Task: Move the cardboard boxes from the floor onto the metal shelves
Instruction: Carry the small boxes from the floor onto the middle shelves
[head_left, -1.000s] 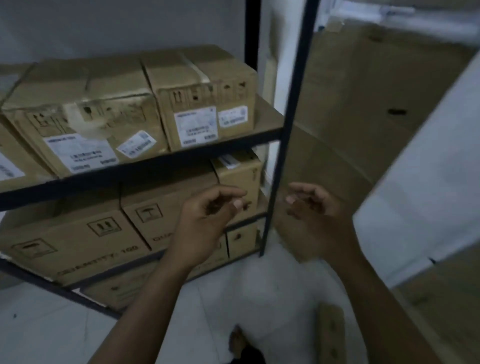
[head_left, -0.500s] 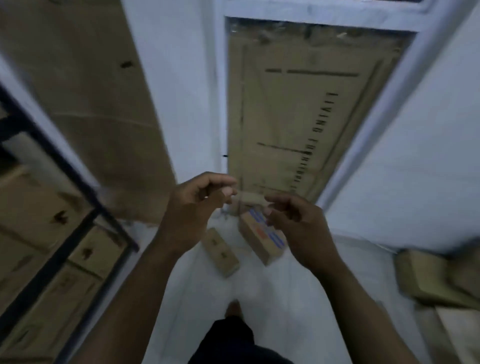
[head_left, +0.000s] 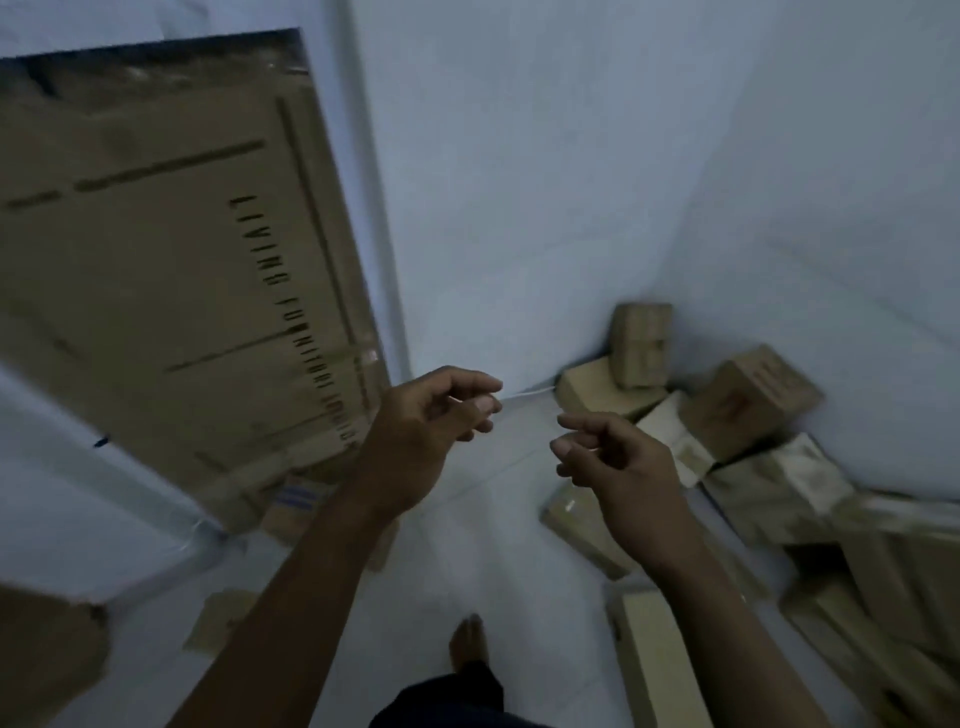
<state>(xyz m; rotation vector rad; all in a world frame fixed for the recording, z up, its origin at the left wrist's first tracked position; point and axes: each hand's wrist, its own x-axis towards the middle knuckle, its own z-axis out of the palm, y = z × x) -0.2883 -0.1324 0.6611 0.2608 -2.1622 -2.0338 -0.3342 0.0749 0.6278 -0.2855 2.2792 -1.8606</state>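
Cardboard boxes (head_left: 748, 410) hug the wall (head_left: 810, 218); left hand (head_left: 431, 431), right hand (head_left: 618, 462): grip slack, empty

Large flat carton (head_left: 156, 291) leans at the left, bottom edge on the tiled floor (head_left: 467, 545). Black lettering "LIVING FURNI…" runs sideways down it, with glossy film over the top. White frame strip (head_left: 375, 208) is just right of it. Pale wall (head_left: 571, 156) is behind. Flat cardboard scrap (head_left: 218, 621) lies at the floor's near-left, beside a torn brown sheet (head_left: 47, 654).
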